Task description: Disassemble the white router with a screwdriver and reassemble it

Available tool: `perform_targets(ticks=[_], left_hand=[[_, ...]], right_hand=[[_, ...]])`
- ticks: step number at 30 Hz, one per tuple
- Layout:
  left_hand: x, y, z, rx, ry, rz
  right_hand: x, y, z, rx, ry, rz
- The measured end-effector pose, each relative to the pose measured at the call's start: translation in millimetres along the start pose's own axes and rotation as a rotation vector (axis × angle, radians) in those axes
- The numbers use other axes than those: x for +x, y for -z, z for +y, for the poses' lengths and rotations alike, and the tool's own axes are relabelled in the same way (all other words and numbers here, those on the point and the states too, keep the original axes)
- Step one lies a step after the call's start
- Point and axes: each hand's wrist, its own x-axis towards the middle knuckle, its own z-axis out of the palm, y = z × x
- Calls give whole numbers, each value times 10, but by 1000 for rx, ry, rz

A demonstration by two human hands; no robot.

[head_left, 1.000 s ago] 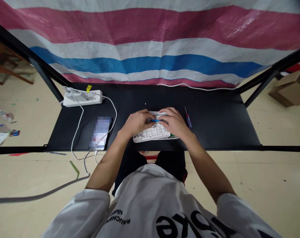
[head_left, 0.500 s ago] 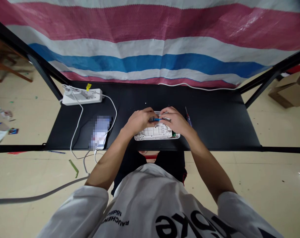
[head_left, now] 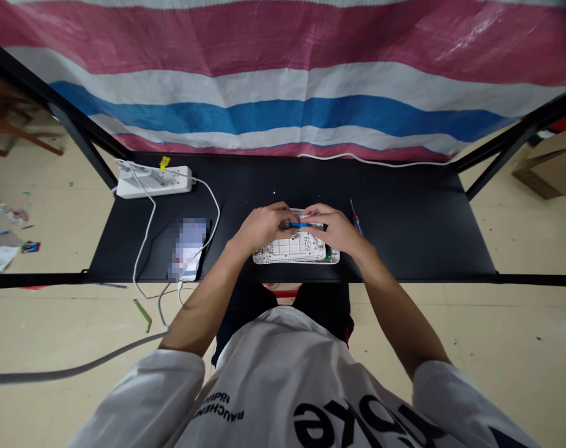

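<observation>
A white plastic casing (head_left: 289,247) with rows of small vent holes lies near the front edge of the black table, and a bit of green circuit board (head_left: 329,253) shows at its right end. Over the casing's far half, my left hand (head_left: 266,225) curls its fingers around the left end of a slim blue piece (head_left: 297,224). From the other side, my right hand (head_left: 335,228) has its fingers closed at the right end of that piece. Its exact kind is too small to make out. To the right of my right hand lies a thin screwdriver (head_left: 356,219).
A white power strip (head_left: 177,179) with plugs and cables sits at the table's back left. In front of it lies a phone (head_left: 192,246) with a white cable. Behind the table (head_left: 418,230) hangs a striped plastic sheet (head_left: 264,117); black frame bars rise at both sides.
The camera view has shifted slightly. My right hand has moved a little to the right over the casing; my left hand stays almost in place.
</observation>
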Motion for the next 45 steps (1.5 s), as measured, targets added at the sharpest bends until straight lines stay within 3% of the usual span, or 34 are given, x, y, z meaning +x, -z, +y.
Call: perform_targets(ticks=[4, 11, 27, 33, 39, 45], left_hand=[[0, -12, -12, -9, -24, 18], [10, -9, -16, -18, -26, 5], [91, 30, -6, -102, -102, -30], [152, 231, 56, -10, -106, 2], [249, 498, 336, 133, -128, -33], [216, 686, 630, 274, -135, -28]], right_hand=[[-12, 71, -29, -34, -38, 16], [-4, 168, -22, -1, -81, -76], [-76, 55, 40, 30, -18, 55], [-122, 217, -45, 177, -163, 141], [-275, 196, -39, 335, -322, 310], [-472, 150, -8, 328, -323, 287]])
